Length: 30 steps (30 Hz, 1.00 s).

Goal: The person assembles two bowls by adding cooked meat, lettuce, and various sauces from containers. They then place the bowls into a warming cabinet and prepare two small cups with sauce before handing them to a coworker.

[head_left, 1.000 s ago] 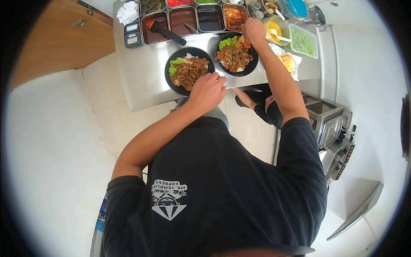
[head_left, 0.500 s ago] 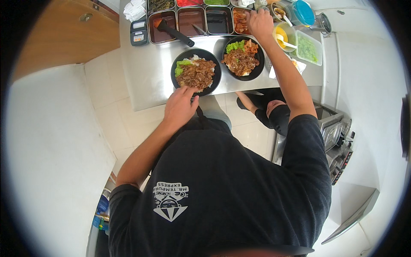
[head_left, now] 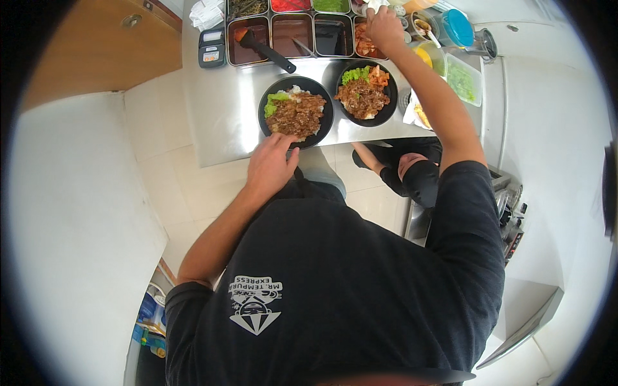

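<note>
My left hand [head_left: 273,161] is at the near rim of a black bowl [head_left: 264,130], fingers over the edge and thumb beside it. Rice, brown sauced meat and a green lettuce leaf fill this bowl. Right of it stands a second black bowl [head_left: 391,113] with meat, lettuce and orange-red kimchi. My right hand [head_left: 385,31] reaches over the right end of a metal pan of kimchi [head_left: 365,48]. Its fingers curl downward, and whatever they hold is hidden. A crumpled white thing [head_left: 376,5] lies just beyond them.
Sauce pans, one with a black spatula [head_left: 273,56], line the steel counter [head_left: 219,122]. A small dark device [head_left: 211,50] stands left. At right are a blue-lidded container [head_left: 457,27] and a tub of chopped greens [head_left: 461,82]. Another person [head_left: 415,170] is below the counter's near edge.
My right hand has shifted slightly toward the far end of the kimchi pan. My left hand stays at the left bowl's rim. The view has shifted a little.
</note>
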{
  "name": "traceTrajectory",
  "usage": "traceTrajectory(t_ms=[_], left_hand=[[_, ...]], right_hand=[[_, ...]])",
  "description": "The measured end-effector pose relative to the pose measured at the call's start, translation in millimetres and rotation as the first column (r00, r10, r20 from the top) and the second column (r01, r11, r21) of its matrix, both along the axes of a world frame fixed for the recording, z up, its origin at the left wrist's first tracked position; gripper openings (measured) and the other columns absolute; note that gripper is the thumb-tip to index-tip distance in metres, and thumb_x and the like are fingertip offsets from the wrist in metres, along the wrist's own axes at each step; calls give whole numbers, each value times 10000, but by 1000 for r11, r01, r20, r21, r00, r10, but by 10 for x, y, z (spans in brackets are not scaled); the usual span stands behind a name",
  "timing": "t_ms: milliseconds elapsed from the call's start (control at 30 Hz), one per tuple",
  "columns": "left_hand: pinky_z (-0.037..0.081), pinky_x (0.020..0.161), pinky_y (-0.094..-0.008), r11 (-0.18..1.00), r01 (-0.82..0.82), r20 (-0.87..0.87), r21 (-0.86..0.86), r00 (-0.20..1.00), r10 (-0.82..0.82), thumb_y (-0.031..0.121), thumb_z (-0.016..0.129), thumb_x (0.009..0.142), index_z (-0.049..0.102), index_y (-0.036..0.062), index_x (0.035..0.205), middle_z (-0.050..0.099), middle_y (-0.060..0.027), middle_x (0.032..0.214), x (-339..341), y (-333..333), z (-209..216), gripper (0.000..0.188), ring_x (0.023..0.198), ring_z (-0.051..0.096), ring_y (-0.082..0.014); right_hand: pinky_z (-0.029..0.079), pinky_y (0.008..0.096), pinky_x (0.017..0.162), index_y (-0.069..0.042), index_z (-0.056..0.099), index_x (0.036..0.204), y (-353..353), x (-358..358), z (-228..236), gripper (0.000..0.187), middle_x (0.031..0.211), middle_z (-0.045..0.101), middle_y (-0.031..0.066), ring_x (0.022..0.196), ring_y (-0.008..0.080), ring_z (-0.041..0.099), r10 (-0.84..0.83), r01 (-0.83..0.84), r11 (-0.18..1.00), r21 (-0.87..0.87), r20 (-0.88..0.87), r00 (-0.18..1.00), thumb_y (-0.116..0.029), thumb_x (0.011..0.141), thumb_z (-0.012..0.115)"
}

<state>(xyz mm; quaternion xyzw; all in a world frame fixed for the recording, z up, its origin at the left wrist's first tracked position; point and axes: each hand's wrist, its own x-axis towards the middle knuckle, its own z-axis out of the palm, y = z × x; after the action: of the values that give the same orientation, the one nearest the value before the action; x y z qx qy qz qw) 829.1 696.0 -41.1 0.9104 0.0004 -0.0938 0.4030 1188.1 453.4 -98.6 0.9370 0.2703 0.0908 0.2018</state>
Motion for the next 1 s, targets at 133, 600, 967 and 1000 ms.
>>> traceTrajectory(t_ms=[133, 600, 967, 1000], left_hand=[[496, 839, -410, 999, -52, -50, -17, 997, 51, 167, 619, 899, 643, 32, 1084, 629, -140, 1026, -39, 80, -58, 230, 977, 616, -321], [527, 830, -389, 938, -322, -405, -126, 880, 248, 249, 627, 899, 459, -37, 1363, 701, -220, 1030, 128, 359, -379, 571, 910, 698, -310], [545, 722, -339, 945, -305, -345, -120, 905, 249, 229, 630, 902, 447, -46, 1373, 694, -228, 1049, 174, 424, -534, 575, 801, 704, -241], [544, 724, -340, 945, -305, -334, -119, 908, 251, 229, 629, 902, 448, -46, 1373, 693, -228, 1050, 163, 425, -549, 574, 804, 704, -241]], right_hand=[[569, 409, 726, -86, 671, 977, -176, 40, -36, 219, 1007, 627, 162, 915, 329, 636, 175, -175, 985, -4, -31, 984, -234, 938, 516], [524, 448, 780, -77, 751, 954, -677, -557, 325, 296, 858, 694, 223, 849, 378, 669, -291, 438, 685, 583, -333, 897, -320, 788, 726], [536, 447, 757, -65, 748, 957, -781, -634, 96, 268, 863, 693, 226, 823, 387, 672, -274, 362, 712, 602, -237, 932, -282, 801, 719], [537, 446, 756, -70, 750, 955, -770, -641, 101, 265, 857, 694, 224, 820, 384, 674, -293, 397, 691, 604, -268, 918, -285, 803, 719]])
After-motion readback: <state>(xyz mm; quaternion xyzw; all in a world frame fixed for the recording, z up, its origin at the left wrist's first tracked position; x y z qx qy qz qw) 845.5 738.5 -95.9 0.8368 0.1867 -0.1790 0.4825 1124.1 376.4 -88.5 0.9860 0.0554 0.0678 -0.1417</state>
